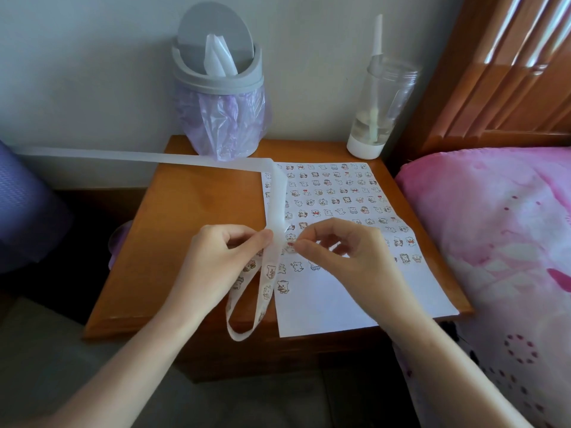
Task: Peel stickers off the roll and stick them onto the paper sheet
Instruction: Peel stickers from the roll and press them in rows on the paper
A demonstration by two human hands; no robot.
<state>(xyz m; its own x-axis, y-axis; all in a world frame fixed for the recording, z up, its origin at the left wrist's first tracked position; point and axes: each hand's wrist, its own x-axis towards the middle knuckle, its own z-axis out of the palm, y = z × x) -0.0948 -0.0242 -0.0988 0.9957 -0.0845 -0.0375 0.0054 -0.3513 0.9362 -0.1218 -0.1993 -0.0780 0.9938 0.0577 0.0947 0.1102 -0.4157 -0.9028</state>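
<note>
Two hands work a sticker strip over the sheet.
Left hand (216, 257) pinches the white translucent cartoon-sticker strip (272, 273) at centre; right hand (343, 251) pinches a small sticker (290, 248) at its 3 o'clock edge, above the white rectangular paper sheet (340, 304). Print too small to read.

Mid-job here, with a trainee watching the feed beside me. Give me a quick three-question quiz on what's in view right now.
1. Multiple choice: what does the left hand pinch? A) the sticker strip B) a pair of scissors C) a pen
2. True or false: the paper sheet is blank.
3. Fill in: the strip's bare backing trails away to the person's ____.

Key: 1 A. 2 false: rows of stickers cover most of it, and only the near part is bare. 3 left.
</note>
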